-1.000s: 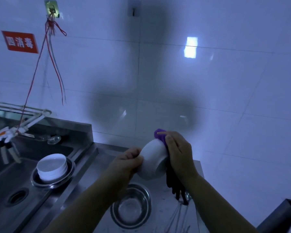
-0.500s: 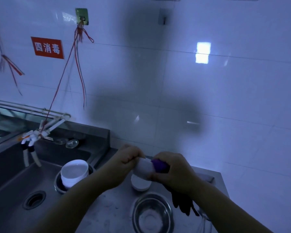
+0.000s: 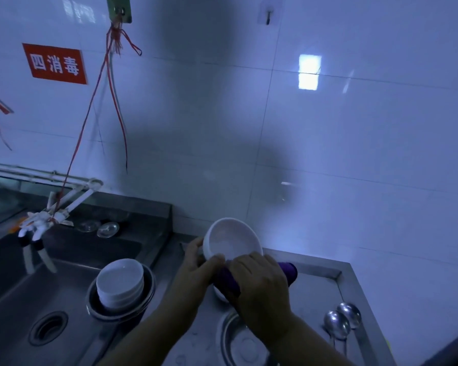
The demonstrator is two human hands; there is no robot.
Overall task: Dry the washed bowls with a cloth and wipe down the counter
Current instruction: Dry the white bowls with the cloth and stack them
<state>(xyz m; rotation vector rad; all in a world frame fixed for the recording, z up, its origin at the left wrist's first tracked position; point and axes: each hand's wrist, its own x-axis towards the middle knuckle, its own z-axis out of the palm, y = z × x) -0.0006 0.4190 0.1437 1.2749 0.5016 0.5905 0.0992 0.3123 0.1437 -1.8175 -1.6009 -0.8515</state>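
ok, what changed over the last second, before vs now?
The white bowl was turned in the hands: its outside faced the camera, now its open inside does. The right hand moved the purple cloth from the bowl's far side to under its near rim. The left hand still grips the bowl. The stacked bowls in the sink are unchanged.

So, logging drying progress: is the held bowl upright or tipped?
Tipped: the white bowl shows its opening toward the camera, held above the counter.

Steel counter [image 3: 317,291]: two spoons [image 3: 341,322], metal bowl [image 3: 238,342], white bowl [image 3: 220,294].
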